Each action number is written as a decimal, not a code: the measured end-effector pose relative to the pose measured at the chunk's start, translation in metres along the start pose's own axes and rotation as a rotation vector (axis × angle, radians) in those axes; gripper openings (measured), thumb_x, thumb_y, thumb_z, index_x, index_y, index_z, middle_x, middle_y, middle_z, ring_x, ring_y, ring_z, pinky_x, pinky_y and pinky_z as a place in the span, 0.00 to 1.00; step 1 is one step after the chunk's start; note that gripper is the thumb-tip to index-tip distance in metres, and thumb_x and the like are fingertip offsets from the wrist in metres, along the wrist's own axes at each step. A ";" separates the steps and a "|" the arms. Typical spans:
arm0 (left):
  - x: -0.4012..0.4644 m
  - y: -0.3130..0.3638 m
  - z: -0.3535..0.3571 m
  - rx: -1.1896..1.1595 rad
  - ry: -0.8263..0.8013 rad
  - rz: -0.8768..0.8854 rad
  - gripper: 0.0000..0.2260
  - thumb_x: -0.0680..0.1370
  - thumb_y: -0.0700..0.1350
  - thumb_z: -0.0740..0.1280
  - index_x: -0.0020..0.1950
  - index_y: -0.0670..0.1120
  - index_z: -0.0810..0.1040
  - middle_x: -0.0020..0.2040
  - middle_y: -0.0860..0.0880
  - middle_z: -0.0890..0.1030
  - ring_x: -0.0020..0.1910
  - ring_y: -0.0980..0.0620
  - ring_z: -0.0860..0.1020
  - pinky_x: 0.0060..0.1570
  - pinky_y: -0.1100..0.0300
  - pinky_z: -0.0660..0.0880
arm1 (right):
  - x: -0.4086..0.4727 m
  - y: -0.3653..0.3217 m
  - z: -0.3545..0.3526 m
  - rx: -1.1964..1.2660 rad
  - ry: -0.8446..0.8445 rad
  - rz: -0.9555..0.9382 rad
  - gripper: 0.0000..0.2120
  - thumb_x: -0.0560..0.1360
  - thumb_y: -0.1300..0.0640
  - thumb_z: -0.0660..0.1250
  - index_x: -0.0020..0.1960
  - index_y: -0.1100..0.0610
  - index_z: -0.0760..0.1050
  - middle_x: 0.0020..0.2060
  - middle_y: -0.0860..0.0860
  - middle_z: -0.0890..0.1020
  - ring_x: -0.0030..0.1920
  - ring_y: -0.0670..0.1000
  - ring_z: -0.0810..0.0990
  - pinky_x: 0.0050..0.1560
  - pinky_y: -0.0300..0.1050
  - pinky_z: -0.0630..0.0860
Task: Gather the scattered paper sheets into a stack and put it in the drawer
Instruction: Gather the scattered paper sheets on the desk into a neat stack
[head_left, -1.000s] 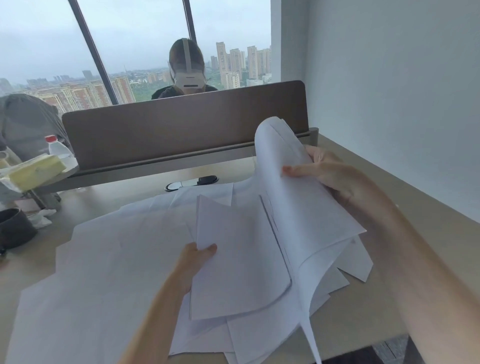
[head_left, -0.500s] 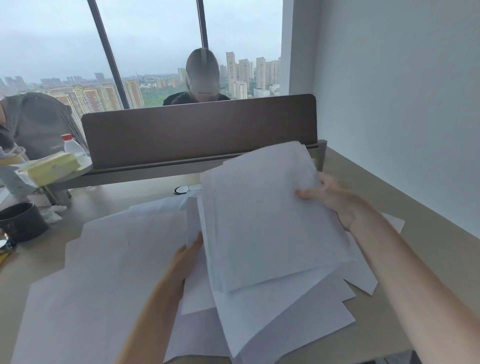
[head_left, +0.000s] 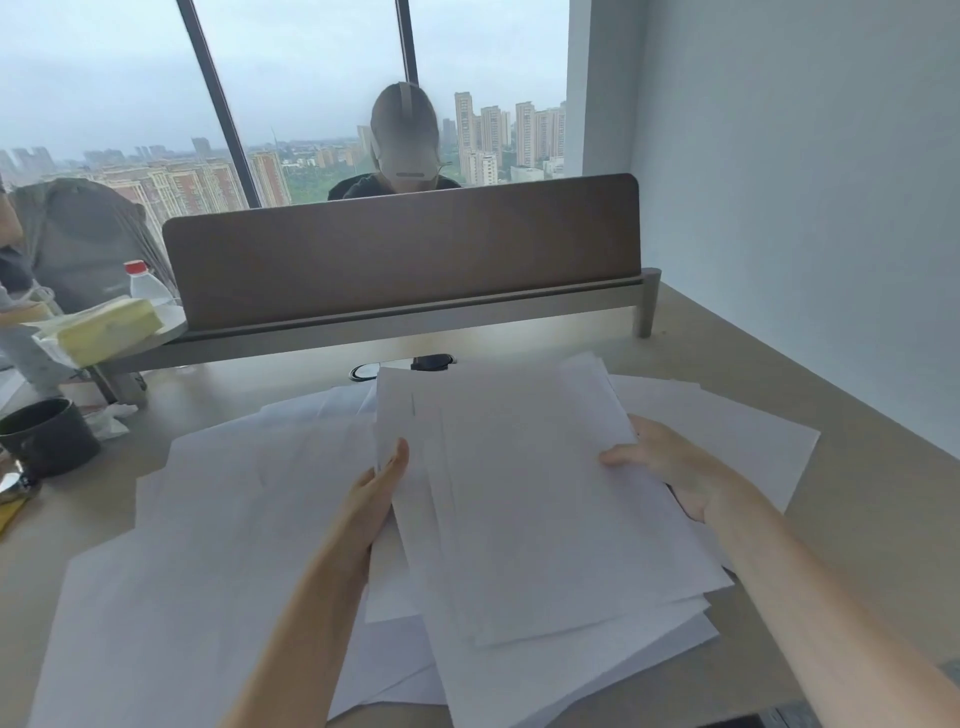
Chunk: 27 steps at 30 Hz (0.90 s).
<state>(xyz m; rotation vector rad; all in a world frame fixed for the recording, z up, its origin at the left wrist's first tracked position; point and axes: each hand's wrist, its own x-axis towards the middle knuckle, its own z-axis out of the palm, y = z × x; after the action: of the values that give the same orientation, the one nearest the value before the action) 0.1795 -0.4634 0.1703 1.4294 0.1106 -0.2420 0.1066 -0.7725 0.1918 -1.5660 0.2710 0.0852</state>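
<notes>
I am holding a loose bundle (head_left: 545, 499) of sheets between my hands, my left hand (head_left: 376, 499) gripping its left edge with the thumb lying on top and the fingers hidden beneath, my right hand (head_left: 670, 467) gripping its right edge with the thumb pressing on the top sheet and the fingers tucked under. The bundle is riding just above the worktop (head_left: 857, 519), and its sheets are fanning out of line, corners poking past one another toward me. More sheets (head_left: 208, 519) are lying spread flat to the left of my left hand, and a few (head_left: 753, 436) are showing beyond my right hand. I am judging that the step in hand is squaring what I am holding, so I should be loosening both grips a little, standing the bundle on its near edge and tapping it on the worktop until the edges are meeting. Pinching too hard is going to crease the top sheet; holding too slack is going to let the lower ones slide out toward me. After that, I think the spread sheets on the left are needing gathering under the bundle. The drawer is not in view.
</notes>
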 end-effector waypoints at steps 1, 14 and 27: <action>-0.002 0.001 0.002 -0.007 0.001 -0.006 0.11 0.79 0.55 0.65 0.49 0.47 0.80 0.29 0.56 0.84 0.28 0.59 0.83 0.23 0.68 0.74 | -0.001 0.000 0.002 0.006 -0.017 0.004 0.15 0.77 0.69 0.66 0.61 0.59 0.80 0.54 0.60 0.86 0.53 0.64 0.86 0.48 0.54 0.83; -0.009 0.007 0.022 0.061 -0.031 -0.046 0.21 0.76 0.60 0.66 0.55 0.43 0.82 0.39 0.50 0.87 0.36 0.52 0.86 0.35 0.60 0.79 | 0.003 0.039 0.042 0.067 0.057 0.100 0.14 0.76 0.54 0.73 0.60 0.56 0.81 0.55 0.57 0.86 0.58 0.60 0.84 0.66 0.59 0.76; -0.033 0.024 0.027 0.127 -0.200 0.087 0.10 0.75 0.37 0.70 0.56 0.43 0.82 0.47 0.46 0.87 0.44 0.46 0.85 0.48 0.49 0.81 | -0.010 0.005 0.053 0.114 0.253 -0.184 0.09 0.78 0.64 0.67 0.58 0.56 0.78 0.45 0.53 0.87 0.38 0.50 0.86 0.37 0.45 0.82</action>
<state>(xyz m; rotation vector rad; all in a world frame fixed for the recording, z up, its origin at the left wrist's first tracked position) 0.1511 -0.4839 0.2043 1.5241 -0.1325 -0.3226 0.1017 -0.7183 0.1885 -1.4806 0.3230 -0.2695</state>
